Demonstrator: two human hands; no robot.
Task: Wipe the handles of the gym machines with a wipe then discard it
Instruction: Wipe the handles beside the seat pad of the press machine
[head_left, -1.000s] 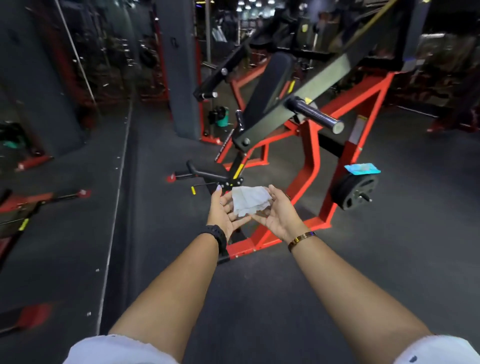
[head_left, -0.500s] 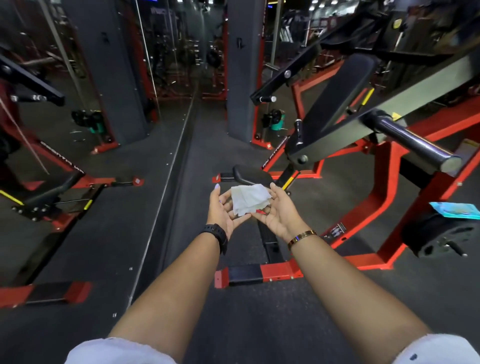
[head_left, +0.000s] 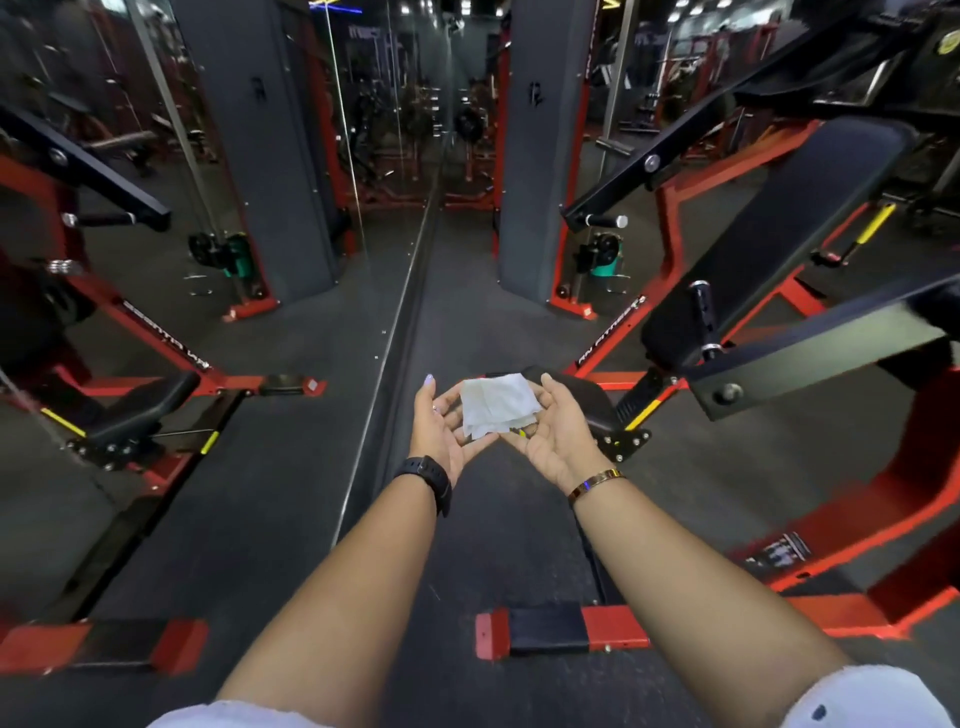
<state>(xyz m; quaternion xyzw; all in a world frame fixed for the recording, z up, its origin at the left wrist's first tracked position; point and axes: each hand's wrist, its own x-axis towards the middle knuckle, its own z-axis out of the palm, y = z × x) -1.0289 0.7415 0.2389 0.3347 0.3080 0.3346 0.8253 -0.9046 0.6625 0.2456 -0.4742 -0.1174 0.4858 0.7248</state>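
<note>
Just one wipe here, white and crumpled, held up between two palms-up hands above the floor. The left hand and right hand each have their grip curled round its edges. One red machine stands to the right, with one handle sticking out.

The wipe is a white sheet, loosely folded into a rough rectangle with creased, uneven lower edges. It is held up flat between the left hand and the right hand, whose curled fingers support it from below and at its sides. One handle of the red-framed gym machine, a short dark bar with a silver end cap, juts out level, well beyond the wipe and to its right
</note>
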